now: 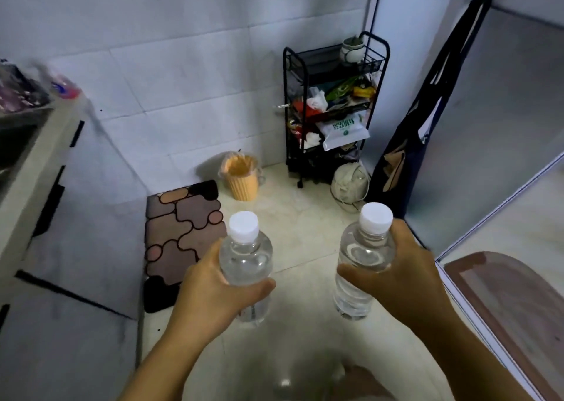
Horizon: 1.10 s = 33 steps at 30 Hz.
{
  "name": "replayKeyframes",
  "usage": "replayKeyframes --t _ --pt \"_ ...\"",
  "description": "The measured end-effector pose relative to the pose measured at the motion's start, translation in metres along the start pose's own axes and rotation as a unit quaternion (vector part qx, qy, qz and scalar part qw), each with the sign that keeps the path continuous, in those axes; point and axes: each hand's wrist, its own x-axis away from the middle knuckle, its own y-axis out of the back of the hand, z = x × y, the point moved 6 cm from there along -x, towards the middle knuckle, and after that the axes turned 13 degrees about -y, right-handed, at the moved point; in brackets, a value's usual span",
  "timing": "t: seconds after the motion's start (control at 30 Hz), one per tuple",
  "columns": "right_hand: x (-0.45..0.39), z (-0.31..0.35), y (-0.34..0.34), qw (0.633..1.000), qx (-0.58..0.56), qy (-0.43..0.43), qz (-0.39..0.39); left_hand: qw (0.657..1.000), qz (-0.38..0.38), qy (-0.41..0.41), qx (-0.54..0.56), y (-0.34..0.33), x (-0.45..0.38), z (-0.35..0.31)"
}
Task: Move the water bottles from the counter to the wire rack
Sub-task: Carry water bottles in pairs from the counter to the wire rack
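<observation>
My left hand [210, 291] grips a clear water bottle [246, 254] with a white cap, held upright over the floor. My right hand [406, 272] grips a second clear water bottle [364, 248], also upright with a white cap. The black wire rack [332, 107] stands against the far wall, well beyond both hands. Its top tier holds a small potted plant [352, 48]; its lower tiers are full of packets. The counter [36, 162] runs along the left edge, behind my left arm.
An orange bin [242, 176] stands on the floor left of the rack. A patterned mat [180, 236] lies by the counter. A white bag [349, 187] sits at the rack's foot. A dark tote bag [427, 120] hangs on the door frame at right.
</observation>
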Motion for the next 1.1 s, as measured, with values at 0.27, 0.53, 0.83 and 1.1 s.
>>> replayKeyframes --t 0.27,0.53,0.83,1.1 --pt "-0.184 0.000 0.025 0.998 0.018 -0.040 -0.036 0.999 0.033 0.036 0.020 -0.063 -0.192 0.010" --pt "-0.411 0.095 0.060 0.999 0.017 -0.005 -0.027 0.997 0.024 -0.052 0.050 -0.071 -0.435 -0.047" --pt "-0.551 0.158 0.045 1.000 0.000 0.010 -0.014 0.997 0.002 -0.067 0.026 -0.069 -0.586 -0.037" --pt "-0.724 0.222 0.029 0.997 -0.046 -0.031 -0.052 0.992 0.077 -0.093 0.024 -0.064 -0.802 -0.044"
